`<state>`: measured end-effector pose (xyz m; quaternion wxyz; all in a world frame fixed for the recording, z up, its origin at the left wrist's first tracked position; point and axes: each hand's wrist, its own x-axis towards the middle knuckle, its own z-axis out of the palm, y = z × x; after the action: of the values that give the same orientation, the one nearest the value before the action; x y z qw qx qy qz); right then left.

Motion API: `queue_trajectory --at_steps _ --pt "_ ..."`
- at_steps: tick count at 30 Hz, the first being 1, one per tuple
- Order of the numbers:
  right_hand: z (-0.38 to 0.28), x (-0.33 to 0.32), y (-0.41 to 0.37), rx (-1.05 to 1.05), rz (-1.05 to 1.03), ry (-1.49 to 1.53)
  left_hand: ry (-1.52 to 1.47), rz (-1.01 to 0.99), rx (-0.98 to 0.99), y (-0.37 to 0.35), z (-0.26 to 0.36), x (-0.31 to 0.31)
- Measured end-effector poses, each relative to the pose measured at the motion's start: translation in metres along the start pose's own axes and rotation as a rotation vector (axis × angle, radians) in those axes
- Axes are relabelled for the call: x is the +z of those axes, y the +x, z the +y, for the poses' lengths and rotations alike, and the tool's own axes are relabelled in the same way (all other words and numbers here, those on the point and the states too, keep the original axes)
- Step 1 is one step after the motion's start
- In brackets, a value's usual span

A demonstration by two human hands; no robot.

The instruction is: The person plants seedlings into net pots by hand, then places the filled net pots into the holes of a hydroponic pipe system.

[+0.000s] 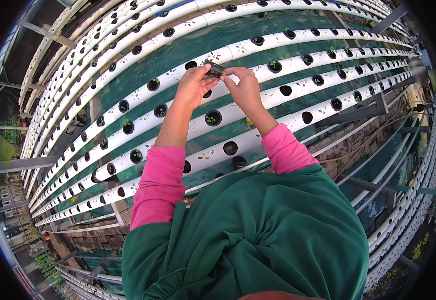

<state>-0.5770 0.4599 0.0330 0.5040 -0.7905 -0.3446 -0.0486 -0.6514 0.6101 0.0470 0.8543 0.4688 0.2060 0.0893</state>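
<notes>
My left hand (192, 86) is closed round a small black net pot (215, 69), held tipped on its side above the white pipes. The fingertips of my right hand (246, 90) are pinched together at the pot's right end; what lies between them is too small to make out. Below my hands runs a white growing pipe (238, 114) with round holes along its top. A black pot with a green seedling (213, 118) sits in one hole under my wrists. An uncovered hole (285, 90) shows to the right of my right hand.
Several more white pipes run in parallel, many of their holes holding black pots with seedlings (274, 66). Leaf litter is scattered on the pipes. Green sheeting (188, 45) lies beneath them. Metal supports (18, 165) stand at the left, and brick paving (348, 145) shows at the right.
</notes>
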Motion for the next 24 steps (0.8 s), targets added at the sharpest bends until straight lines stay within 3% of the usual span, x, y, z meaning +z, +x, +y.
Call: queue_trajectory --at_steps 4,6,7,9,13,19,21,24 --pt "0.002 -0.009 -0.008 0.049 -0.046 0.005 0.060 -0.069 0.009 -0.003 -0.004 0.005" --pt "0.005 -0.017 -0.014 0.071 -0.091 -0.083 0.203 0.114 0.105 -0.008 -0.014 0.017" --pt "0.008 -0.022 -0.017 0.077 -0.084 -0.087 0.205 0.105 0.101 -0.010 -0.017 0.022" --pt "0.016 -0.034 -0.022 -0.082 0.023 0.007 0.692 0.090 0.253 -0.014 -0.021 0.032" --pt "0.020 -0.069 -0.035 -0.080 -0.040 -0.055 0.729 -0.004 0.312 -0.013 -0.043 0.060" --pt "0.042 -0.102 -0.050 -0.125 0.150 -0.310 0.941 -0.042 0.253 -0.007 -0.058 0.094" --pt "0.047 -0.109 -0.050 -0.260 0.033 -0.345 1.016 -0.095 0.265 -0.001 -0.067 0.106" --pt "0.064 -0.113 -0.049 -0.224 0.034 -0.300 0.986 -0.141 0.253 0.007 -0.079 0.122"
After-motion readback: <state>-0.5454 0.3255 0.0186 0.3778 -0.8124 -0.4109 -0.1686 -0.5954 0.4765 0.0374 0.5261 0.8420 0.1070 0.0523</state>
